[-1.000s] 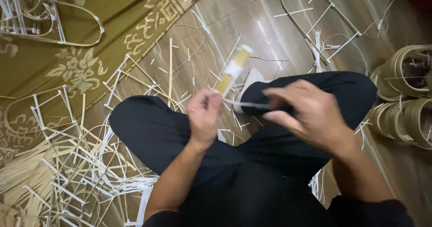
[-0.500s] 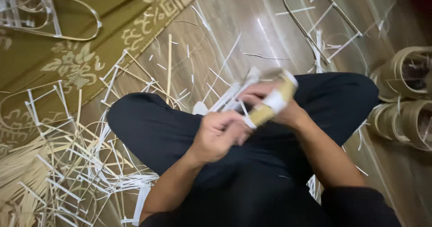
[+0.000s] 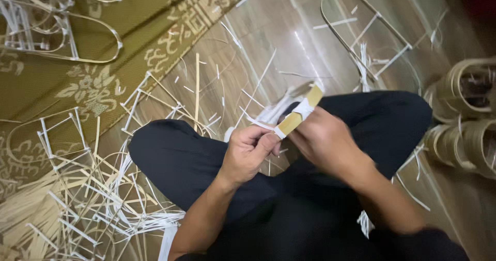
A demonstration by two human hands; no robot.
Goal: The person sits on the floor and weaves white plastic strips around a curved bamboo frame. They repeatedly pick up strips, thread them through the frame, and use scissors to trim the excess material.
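I sit cross-legged in dark trousers (image 3: 175,163) on the floor. My right hand (image 3: 325,142) grips a flat tan bamboo strip (image 3: 292,121) that points up and to the right, wrapped in places with white plastic binding (image 3: 306,107). My left hand (image 3: 249,152) pinches the lower end of that strip, where a white band goes round it and a thin white strand trails off to the left. Both hands meet above my lap.
Loose white strips and bamboo slivers (image 3: 103,204) litter the floor at left. Curved bamboo frames bound in white lie on an olive patterned mat (image 3: 57,33) and on the wood floor (image 3: 361,28). Coils of bamboo strip (image 3: 465,116) stand at right.
The hands were apart a second ago, then came together. The bamboo strip has swung from pointing up-left to up-right, and my left hand now pinches its lower end.
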